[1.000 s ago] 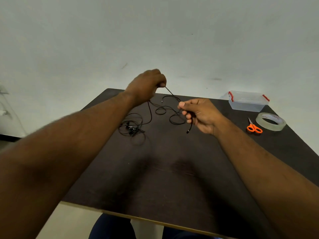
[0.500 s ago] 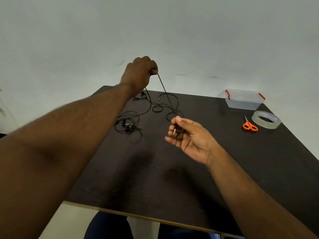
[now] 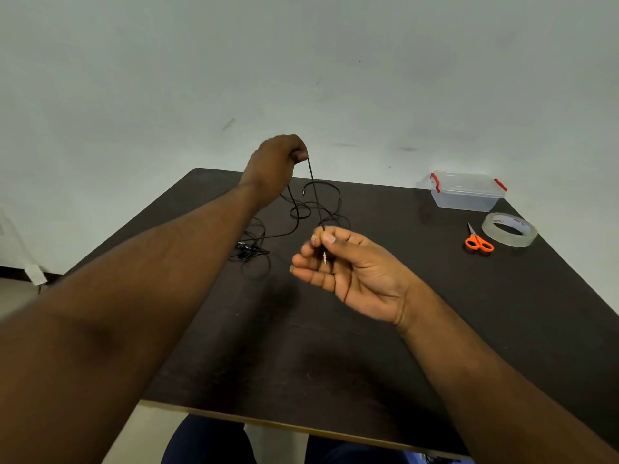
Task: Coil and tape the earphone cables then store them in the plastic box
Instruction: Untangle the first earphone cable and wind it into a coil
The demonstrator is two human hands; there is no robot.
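A black earphone cable (image 3: 314,189) runs taut between my two hands above the dark table (image 3: 435,296). My left hand (image 3: 274,165) is raised over the far side and pinches the cable at its top. My right hand (image 3: 348,269), palm up, pinches the plug end between thumb and forefinger, the metal jack pointing down. The rest of the cable lies in loose loops (image 3: 301,212) on the table, with a tangle of earbuds (image 3: 248,251) to the left. A clear plastic box (image 3: 467,192) with red clips, lid on, stands at the far right.
Orange-handled scissors (image 3: 478,242) and a roll of clear tape (image 3: 509,229) lie at the right, in front of the box. The table's near edge (image 3: 268,421) runs just above my legs. A pale wall rises behind the table.
My right hand has turned palm up and come nearer, bringing the plug end with it. My left hand rose and pulled the cable taut, then held about still.
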